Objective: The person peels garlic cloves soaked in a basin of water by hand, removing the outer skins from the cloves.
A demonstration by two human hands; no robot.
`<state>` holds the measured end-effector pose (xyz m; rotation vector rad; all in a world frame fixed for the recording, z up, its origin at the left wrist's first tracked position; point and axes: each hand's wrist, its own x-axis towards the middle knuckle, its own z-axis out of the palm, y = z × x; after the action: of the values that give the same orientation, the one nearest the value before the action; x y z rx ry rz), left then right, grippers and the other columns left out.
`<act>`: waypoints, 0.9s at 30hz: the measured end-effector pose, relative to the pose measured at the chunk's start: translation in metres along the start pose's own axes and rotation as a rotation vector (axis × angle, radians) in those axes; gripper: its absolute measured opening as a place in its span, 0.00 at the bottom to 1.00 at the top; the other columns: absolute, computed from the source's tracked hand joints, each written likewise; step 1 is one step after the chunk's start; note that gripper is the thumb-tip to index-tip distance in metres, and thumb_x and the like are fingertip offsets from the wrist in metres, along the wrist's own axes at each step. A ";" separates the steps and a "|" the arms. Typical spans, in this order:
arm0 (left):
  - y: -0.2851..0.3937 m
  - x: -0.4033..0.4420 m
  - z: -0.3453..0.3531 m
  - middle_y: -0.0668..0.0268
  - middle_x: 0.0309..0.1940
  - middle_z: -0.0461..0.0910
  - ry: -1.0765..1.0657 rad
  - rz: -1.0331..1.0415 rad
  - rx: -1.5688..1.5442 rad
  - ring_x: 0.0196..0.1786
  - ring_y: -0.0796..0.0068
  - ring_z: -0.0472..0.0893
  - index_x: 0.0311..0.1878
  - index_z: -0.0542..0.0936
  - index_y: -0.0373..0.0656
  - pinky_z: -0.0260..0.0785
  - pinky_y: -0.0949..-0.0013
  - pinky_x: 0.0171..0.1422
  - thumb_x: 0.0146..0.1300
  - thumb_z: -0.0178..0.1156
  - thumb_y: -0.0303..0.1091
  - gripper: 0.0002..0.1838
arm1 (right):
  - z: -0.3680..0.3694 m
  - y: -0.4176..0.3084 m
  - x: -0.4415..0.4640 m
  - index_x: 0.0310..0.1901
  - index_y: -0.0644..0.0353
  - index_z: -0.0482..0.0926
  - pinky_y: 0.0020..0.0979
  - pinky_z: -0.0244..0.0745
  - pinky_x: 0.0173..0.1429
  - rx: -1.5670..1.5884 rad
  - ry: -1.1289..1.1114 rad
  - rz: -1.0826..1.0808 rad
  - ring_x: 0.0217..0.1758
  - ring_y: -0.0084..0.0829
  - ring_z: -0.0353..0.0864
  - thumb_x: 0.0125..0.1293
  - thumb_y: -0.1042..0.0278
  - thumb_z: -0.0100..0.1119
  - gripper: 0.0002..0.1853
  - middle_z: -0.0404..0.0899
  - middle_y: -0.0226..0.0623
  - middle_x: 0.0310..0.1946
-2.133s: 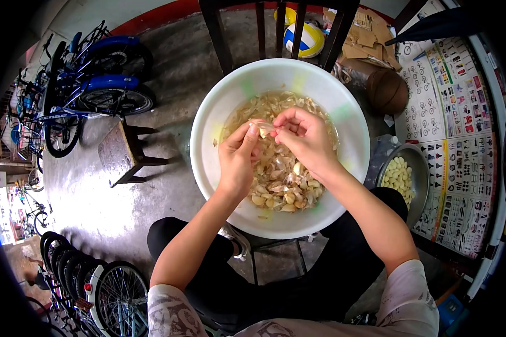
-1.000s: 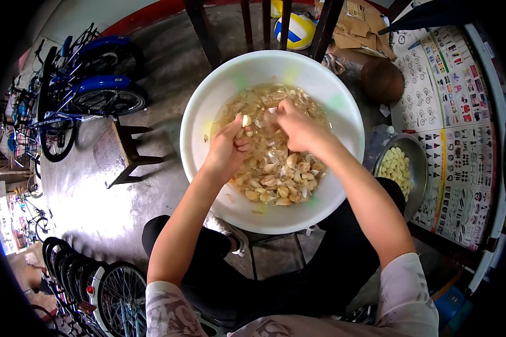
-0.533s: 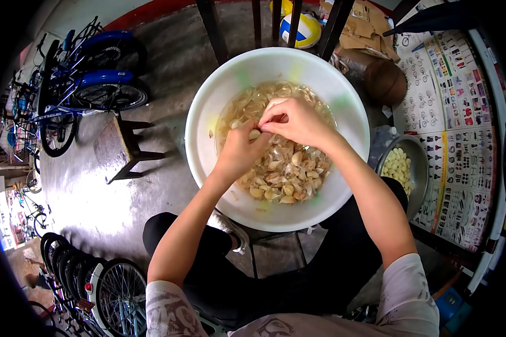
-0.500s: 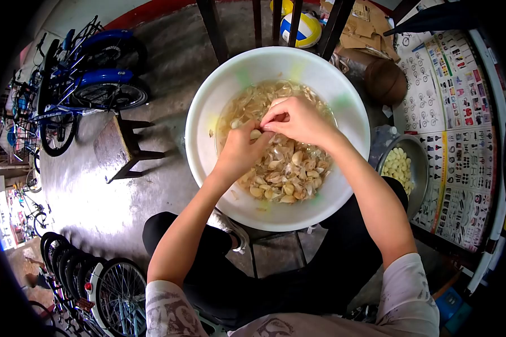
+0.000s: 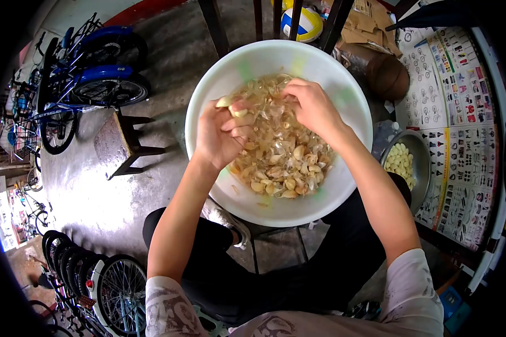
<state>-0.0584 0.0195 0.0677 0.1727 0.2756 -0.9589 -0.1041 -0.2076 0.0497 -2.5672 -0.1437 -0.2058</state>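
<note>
A big white plastic basin (image 5: 351, 106) holds water with unpeeled garlic cloves (image 5: 287, 180) and loose papery skins floating in it. Over its left side, my left hand (image 5: 222, 135) is turned palm up, fingers curled around pale garlic cloves (image 5: 226, 101). On the other side of the water, my right hand (image 5: 312, 106) is apart from the left, its fingers bent together low above the floating skins. Whatever lies between those right fingertips is too small to make out.
To the right of the basin, a metal bowl (image 5: 424, 168) contains peeled garlic cloves (image 5: 399, 163). A basketball (image 5: 387, 77) and a volleyball (image 5: 302, 25) lie behind. A wooden stool (image 5: 115, 143) and several bicycles (image 5: 109, 84) stand at left.
My hands were together over the middle of the basin and have moved apart. The left went left and turned palm up with the garlic cloves; the right moved slightly right.
</note>
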 end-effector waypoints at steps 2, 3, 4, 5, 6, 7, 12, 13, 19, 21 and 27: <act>0.003 0.001 -0.007 0.73 0.33 0.66 -0.003 0.044 0.018 0.22 0.85 0.58 0.36 0.68 0.43 0.51 0.79 0.26 0.70 0.44 0.34 0.07 | -0.001 -0.016 0.004 0.38 0.65 0.83 0.39 0.77 0.49 0.205 -0.087 0.095 0.39 0.43 0.83 0.52 0.86 0.59 0.11 0.82 0.41 0.36; 0.004 0.001 -0.010 0.73 0.33 0.67 -0.053 0.054 -0.010 0.21 0.85 0.58 0.35 0.68 0.42 0.50 0.78 0.26 0.69 0.44 0.34 0.08 | 0.004 -0.016 0.004 0.38 0.64 0.83 0.41 0.77 0.49 0.186 -0.074 0.033 0.36 0.45 0.84 0.53 0.85 0.61 0.11 0.83 0.41 0.33; 0.004 -0.001 -0.012 0.72 0.34 0.67 -0.096 0.062 -0.041 0.21 0.84 0.58 0.34 0.68 0.42 0.50 0.78 0.25 0.68 0.43 0.33 0.08 | 0.009 -0.019 0.002 0.38 0.64 0.83 0.41 0.77 0.49 0.193 -0.080 0.034 0.36 0.45 0.84 0.53 0.85 0.61 0.11 0.83 0.41 0.33; 0.005 -0.002 -0.014 0.72 0.34 0.67 -0.091 0.061 -0.044 0.21 0.84 0.58 0.34 0.68 0.42 0.50 0.78 0.25 0.68 0.43 0.33 0.08 | 0.014 -0.023 0.000 0.37 0.63 0.84 0.41 0.78 0.48 0.117 -0.135 0.054 0.40 0.44 0.84 0.54 0.82 0.62 0.09 0.83 0.41 0.35; 0.004 -0.001 -0.011 0.72 0.35 0.68 -0.083 0.062 -0.064 0.20 0.84 0.58 0.34 0.68 0.42 0.49 0.78 0.25 0.67 0.43 0.33 0.08 | 0.016 -0.024 0.000 0.35 0.62 0.85 0.40 0.79 0.47 0.037 -0.186 0.071 0.44 0.44 0.84 0.54 0.80 0.63 0.06 0.84 0.41 0.36; 0.004 -0.001 -0.007 0.72 0.35 0.69 -0.077 0.063 -0.083 0.18 0.84 0.59 0.33 0.68 0.43 0.49 0.78 0.24 0.67 0.42 0.33 0.08 | 0.023 -0.021 -0.003 0.37 0.62 0.85 0.42 0.81 0.48 0.032 -0.150 0.000 0.46 0.45 0.84 0.54 0.81 0.64 0.08 0.84 0.42 0.45; 0.007 -0.001 -0.007 0.70 0.37 0.71 -0.111 0.009 -0.163 0.17 0.87 0.59 0.33 0.70 0.45 0.51 0.81 0.22 0.68 0.40 0.36 0.11 | 0.020 -0.021 -0.007 0.42 0.65 0.84 0.44 0.82 0.49 -0.220 -0.035 -0.149 0.47 0.46 0.84 0.53 0.85 0.63 0.13 0.79 0.44 0.53; 0.007 0.000 -0.008 0.69 0.38 0.72 -0.139 -0.005 -0.185 0.17 0.87 0.60 0.33 0.70 0.44 0.52 0.82 0.21 0.68 0.39 0.36 0.11 | 0.017 -0.024 -0.006 0.43 0.65 0.83 0.42 0.82 0.51 -0.159 -0.160 0.087 0.49 0.45 0.84 0.52 0.86 0.63 0.15 0.77 0.45 0.55; 0.007 0.000 -0.003 0.66 0.38 0.71 -0.063 0.079 -0.165 0.19 0.87 0.60 0.39 0.69 0.43 0.55 0.84 0.19 0.72 0.37 0.37 0.12 | 0.012 -0.015 0.003 0.40 0.62 0.83 0.39 0.74 0.62 -0.097 -0.119 0.151 0.56 0.45 0.77 0.50 0.89 0.58 0.16 0.77 0.40 0.50; 0.015 0.003 -0.010 0.67 0.37 0.70 -0.043 0.122 -0.108 0.20 0.87 0.60 0.40 0.69 0.43 0.55 0.85 0.19 0.73 0.37 0.36 0.12 | 0.012 -0.006 0.006 0.41 0.62 0.83 0.39 0.74 0.61 -0.254 -0.004 0.101 0.54 0.44 0.78 0.52 0.88 0.58 0.15 0.77 0.39 0.49; 0.038 -0.001 -0.023 0.69 0.31 0.65 -0.066 0.238 0.055 0.21 0.86 0.59 0.40 0.70 0.41 0.55 0.82 0.22 0.74 0.38 0.36 0.13 | 0.026 0.009 0.028 0.55 0.61 0.79 0.40 0.70 0.70 -0.076 -0.168 0.239 0.69 0.46 0.68 0.65 0.73 0.59 0.16 0.73 0.43 0.62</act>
<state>-0.0310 0.0482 0.0471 0.2189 0.1632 -0.7347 -0.0727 -0.1996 0.0280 -2.6469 0.1107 0.0962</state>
